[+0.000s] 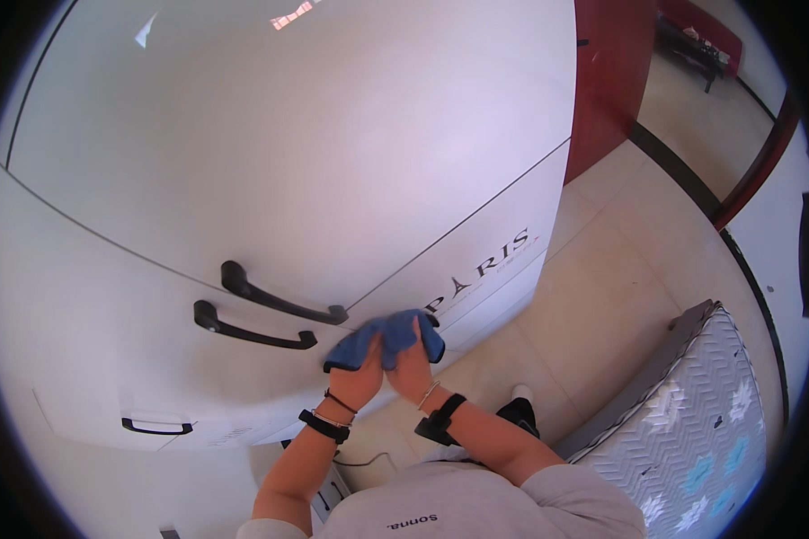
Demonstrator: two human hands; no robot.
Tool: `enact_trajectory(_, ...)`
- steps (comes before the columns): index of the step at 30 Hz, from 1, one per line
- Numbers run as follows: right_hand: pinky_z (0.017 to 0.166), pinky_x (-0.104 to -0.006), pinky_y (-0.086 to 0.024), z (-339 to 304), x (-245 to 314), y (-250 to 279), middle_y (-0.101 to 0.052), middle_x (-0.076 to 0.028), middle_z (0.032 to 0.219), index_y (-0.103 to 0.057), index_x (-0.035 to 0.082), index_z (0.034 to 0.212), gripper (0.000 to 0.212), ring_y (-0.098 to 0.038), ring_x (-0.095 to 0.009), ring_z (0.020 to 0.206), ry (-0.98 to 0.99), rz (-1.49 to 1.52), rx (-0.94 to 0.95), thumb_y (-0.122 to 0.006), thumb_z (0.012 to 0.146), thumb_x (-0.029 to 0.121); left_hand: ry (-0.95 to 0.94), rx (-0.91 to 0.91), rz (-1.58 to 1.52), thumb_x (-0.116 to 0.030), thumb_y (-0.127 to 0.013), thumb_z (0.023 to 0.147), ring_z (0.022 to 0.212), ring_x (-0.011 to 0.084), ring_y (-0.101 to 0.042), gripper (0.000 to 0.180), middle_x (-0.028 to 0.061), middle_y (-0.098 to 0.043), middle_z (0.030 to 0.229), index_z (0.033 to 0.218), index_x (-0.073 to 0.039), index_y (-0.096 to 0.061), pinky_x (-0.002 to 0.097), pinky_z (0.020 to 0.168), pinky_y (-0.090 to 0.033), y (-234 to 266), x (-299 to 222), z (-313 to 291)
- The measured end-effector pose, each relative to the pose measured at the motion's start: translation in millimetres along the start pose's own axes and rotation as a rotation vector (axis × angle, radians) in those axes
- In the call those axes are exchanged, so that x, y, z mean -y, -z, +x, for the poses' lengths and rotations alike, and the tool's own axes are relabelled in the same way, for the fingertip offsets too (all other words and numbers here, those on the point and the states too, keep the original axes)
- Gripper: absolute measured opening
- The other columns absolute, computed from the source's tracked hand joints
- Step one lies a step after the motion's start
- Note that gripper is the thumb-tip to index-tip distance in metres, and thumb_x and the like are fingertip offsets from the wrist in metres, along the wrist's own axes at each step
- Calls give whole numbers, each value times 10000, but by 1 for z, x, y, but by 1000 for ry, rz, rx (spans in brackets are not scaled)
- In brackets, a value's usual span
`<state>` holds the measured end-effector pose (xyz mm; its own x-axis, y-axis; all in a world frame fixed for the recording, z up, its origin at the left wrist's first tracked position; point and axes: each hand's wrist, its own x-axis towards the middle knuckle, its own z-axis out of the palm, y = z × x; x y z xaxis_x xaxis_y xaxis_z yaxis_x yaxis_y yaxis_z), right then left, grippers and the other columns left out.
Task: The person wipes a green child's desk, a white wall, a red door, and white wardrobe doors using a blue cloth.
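A blue cloth with dark edging (391, 337) is bunched up in front of the white wardrobe (333, 135). My left hand (358, 382) grips its left part, and my right hand (411, 368) holds the right part, its thumb lying over the fabric. Both hands are side by side, wrists close together. Parts of my fingers are hidden by the cloth. Just left of it are two long black handles, an upper one (279, 296) and a lower one (256, 337). Dark lettering with a small tower picture (461, 286) shows on the door to the right, partly covered by the cloth.
A smaller black handle (157, 427) sits on the wardrobe's lower left. At the right is a mattress with a grey zigzag pattern (692, 440) on a bed. Pale floor tiles (548, 332) run between. A red door (607, 81) stands beside the wardrobe, near a doorway.
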<state>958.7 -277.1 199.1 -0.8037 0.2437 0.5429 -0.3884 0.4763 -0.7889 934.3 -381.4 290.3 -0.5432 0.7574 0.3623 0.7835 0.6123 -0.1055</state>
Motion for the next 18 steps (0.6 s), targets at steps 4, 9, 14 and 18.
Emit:
enact_trajectory(4,1074,-516,-145,47,-4,47,-498,-181,1154,-479,-9,1178,502,-356,-424,1177,-169,298,-259,-614,711,113,-67,-60,-33,-37,-564,666,947,358,-543,370,149,-548,1163,1029,26,-593,443,807,-436,16,-37,75)
enact_trajectory(9,1069,-513,-149,54,-41,37,-518,-166,1133,-506,10,1136,496,-371,-410,1160,-374,668,-441,-661,683,137,-87,-39,61,-23,-534,687,984,349,-537,363,149,-531,1192,1043,16,-588,447,836,-429,9,-51,102)
enact_trajectory(14,1058,-510,-166,31,-44,43,-523,-161,1132,-534,37,1110,464,-365,-396,1180,-79,-46,-133,-667,683,163,-1,5,-132,-31,-533,709,957,340,-546,333,154,-551,1142,1032,19,-596,445,821,-440,-23,-30,53)
enact_trajectory(18,1054,-505,-171,42,-38,61,-535,-146,1109,-544,46,1088,417,-401,-371,1154,-19,-135,-52,-641,695,144,52,29,-118,-23,-535,706,954,333,-552,321,159,-563,1119,1016,14,-609,429,824,-444,-18,-37,67)
